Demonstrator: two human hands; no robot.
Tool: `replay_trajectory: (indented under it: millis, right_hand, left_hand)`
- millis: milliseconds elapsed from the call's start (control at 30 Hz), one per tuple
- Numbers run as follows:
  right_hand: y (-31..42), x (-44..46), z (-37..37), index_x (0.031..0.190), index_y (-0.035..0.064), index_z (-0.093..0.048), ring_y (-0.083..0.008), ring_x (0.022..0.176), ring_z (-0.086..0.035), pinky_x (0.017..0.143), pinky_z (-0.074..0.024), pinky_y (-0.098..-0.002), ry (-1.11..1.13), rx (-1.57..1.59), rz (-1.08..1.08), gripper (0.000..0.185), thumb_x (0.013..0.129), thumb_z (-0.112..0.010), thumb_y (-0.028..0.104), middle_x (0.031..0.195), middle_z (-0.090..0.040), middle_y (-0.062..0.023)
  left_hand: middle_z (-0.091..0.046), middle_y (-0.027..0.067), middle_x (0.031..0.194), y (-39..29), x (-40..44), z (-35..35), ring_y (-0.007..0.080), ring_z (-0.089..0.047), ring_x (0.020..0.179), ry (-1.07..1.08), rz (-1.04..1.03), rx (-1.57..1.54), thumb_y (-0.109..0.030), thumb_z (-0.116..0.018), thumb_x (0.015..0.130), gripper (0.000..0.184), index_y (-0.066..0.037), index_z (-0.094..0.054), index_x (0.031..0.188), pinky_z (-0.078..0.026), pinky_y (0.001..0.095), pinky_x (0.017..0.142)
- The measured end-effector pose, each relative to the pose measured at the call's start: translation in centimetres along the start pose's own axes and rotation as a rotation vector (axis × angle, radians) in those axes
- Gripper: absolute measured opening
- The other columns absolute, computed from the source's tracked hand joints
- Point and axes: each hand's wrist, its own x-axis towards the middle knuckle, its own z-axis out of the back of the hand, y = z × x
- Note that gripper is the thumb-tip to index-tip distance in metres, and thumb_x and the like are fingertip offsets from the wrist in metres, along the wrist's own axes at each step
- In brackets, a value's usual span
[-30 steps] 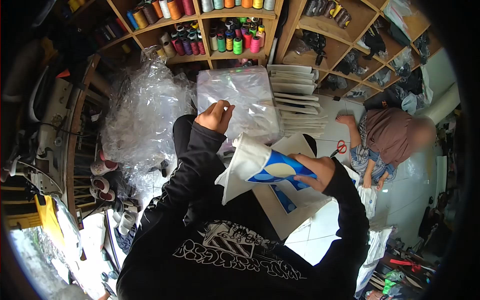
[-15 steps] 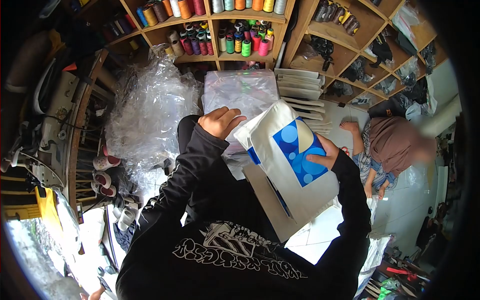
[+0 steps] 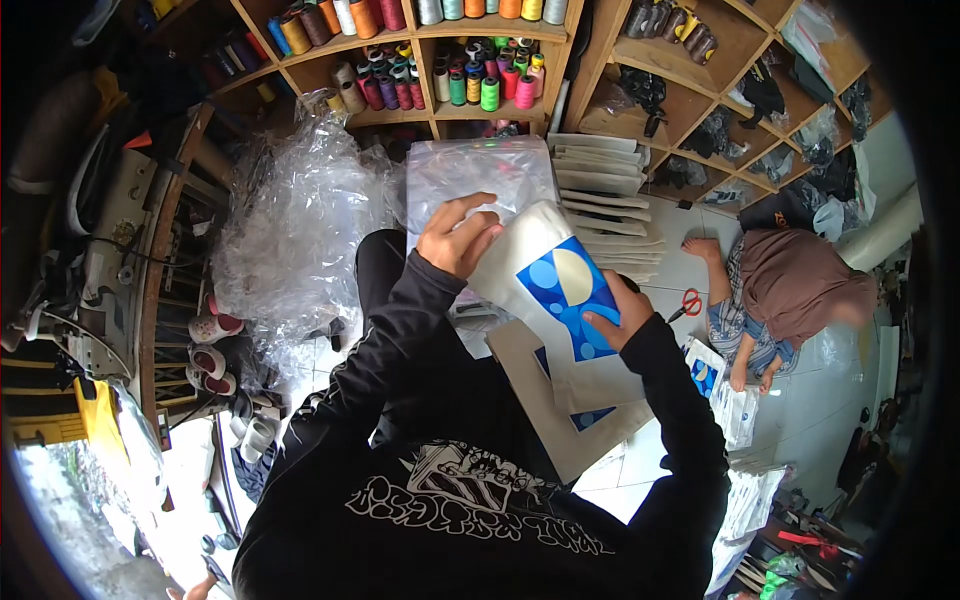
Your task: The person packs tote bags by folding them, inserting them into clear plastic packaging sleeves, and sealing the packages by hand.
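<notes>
My right hand grips the right side of a cream cloth bag printed with a blue panel of circles. At the bag's upper left is my left hand, its fingers bent and apart, beside the cloth. More cream pieces with blue prints lie under the bag, over my lap. A stack of clear plastic sleeves sits just beyond my left hand. To its right stands a pile of folded cream bags.
Crumpled clear plastic is heaped at the left. Thread spools fill the shelves ahead. Red-handled scissors lie on the floor at the right, near a seated person. A sewing machine stands far left.
The bag has swung from a folded, tilted pose to hanging flatter with its print facing me, then shifted slightly left. My left hand has moved right, up to the bag's upper edge.
</notes>
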Motion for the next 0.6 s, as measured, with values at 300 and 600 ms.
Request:
replay_trajectory:
  millis: [300, 600]
  right_hand:
    - [2.0, -0.3, -1.2, 0.122, 0.0102, -0.032, -0.042, 0.068, -0.057, 0.06, -0.0456, -0.0458, 0.039, -0.181, -0.107, 0.053, 0.078, -0.06, 0.02, 0.073, -0.059, -0.0243]
    - [2.2, -0.2, -1.7, 0.111, 0.0052, -0.039, -0.0393, 0.077, -0.057, 0.067, -0.0459, -0.0407, -0.224, -0.105, -0.183, 0.044, 0.076, -0.063, 0.016, 0.086, -0.057, -0.0206]
  left_hand:
    - [-0.061, 0.0086, 0.104, -3.0, 0.3, -1.5, 0.0259, -0.057, 0.098, 0.035, -0.018, -0.064, -0.003, -0.063, 0.074, 0.012, -0.004, -0.056, 0.084, -0.043, 0.0343, 0.082]
    - [-0.06, 0.0044, 0.105, -4.5, -1.4, -1.0, 0.0261, -0.051, 0.107, 0.155, -0.302, -0.046, -0.014, -0.071, 0.063, 0.018, -0.007, -0.057, 0.072, -0.037, 0.0434, 0.089]
